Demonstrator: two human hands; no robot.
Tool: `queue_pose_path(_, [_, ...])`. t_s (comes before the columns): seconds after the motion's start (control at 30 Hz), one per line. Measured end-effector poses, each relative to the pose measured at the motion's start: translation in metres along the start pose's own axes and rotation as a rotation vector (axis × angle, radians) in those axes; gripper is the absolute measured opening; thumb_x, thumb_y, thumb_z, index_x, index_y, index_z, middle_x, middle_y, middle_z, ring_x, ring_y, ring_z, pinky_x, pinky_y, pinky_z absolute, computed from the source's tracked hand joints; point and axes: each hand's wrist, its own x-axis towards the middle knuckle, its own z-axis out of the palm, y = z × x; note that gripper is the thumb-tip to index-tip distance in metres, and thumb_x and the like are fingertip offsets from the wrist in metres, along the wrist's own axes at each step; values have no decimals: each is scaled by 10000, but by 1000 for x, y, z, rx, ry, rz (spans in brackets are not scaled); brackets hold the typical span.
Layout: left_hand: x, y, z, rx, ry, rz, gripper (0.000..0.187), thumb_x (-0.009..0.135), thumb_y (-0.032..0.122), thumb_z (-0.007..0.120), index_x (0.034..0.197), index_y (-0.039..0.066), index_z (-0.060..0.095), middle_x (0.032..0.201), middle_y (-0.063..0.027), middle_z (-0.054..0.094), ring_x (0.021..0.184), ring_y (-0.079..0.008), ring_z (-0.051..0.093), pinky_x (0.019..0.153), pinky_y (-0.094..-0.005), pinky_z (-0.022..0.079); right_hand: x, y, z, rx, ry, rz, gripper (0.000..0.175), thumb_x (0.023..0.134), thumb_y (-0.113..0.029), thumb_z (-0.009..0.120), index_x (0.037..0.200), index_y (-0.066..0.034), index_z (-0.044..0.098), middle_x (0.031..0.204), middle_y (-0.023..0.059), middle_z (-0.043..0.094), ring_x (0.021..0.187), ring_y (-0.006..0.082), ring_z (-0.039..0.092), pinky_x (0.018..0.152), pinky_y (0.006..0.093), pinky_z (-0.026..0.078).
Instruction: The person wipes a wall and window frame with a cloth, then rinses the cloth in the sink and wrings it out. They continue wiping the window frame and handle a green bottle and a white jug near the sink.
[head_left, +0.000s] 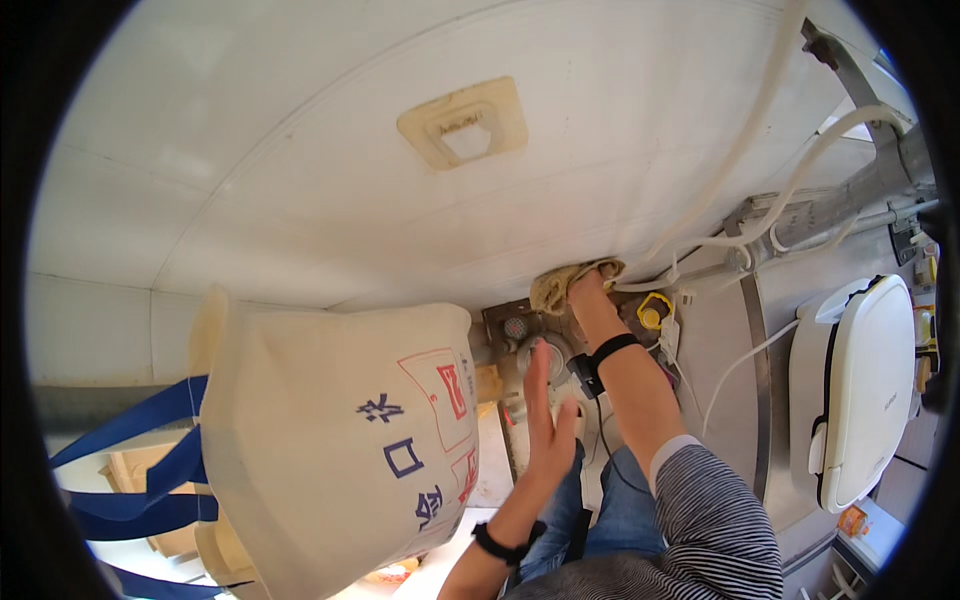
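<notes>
My right hand (589, 289) grips a yellowish-brown cloth (555, 290) against the foot of the white wall panel (360, 225). Most of its fingers are hidden by the cloth. Held upright with fingers extended, my left hand (551, 424) holds nothing and hangs in front of a round metal-rimmed item (551, 358). Black bands circle both wrists, and a small black device (586, 376) with a cable sits by the right one. Beyond the right forearm is a container with a yellow cap (650, 319).
A large cream fabric bag (315, 420) with blue straps and printed writing fills the left. On the right are a white lidded appliance (862, 394), a metal pipe (817, 214) and white hoses (780, 195). A white power strip (670, 337) lies near the yellow cap.
</notes>
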Motion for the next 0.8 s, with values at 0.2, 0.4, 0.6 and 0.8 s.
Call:
queue_pose_path(0.2, [76,-14,19,-46,147,-343,724,914,400,502,1451,66,148,1510,-176,21,1392,-301,95,1099,-420,165,-110,-7,54,-126,-168,-1,323,955,-195,427,1250,-63,437,1281,103,436,1109,251,473,938,412,432])
queue_pose_path(0.4, [124,50,25,-176,541,-83,604,799,252,705,1257,37,375,1276,-167,266,1231,-294,291,1036,-442,266,-204,-15,88,-237,-307,-102,250,915,-100,462,1156,-34,486,1151,90,515,1071,215,495,863,375,464])
queue_pose_path(0.6, [158,34,37,105,683,-108,439,795,196,712,1062,33,404,1128,-130,335,1092,-243,356,975,-351,287,-181,-11,82,-338,-305,-196,172,886,-67,512,1044,-19,557,1015,95,593,899,204,588,812,349,516])
queue_pose_path(0.8, [149,2,41,210,658,-122,449,758,194,745,1012,23,417,1068,-139,368,1055,-265,378,961,-373,289,-136,-14,60,-317,-228,-96,199,887,-30,466,1075,-19,532,1043,108,574,903,217,592,729,340,535])
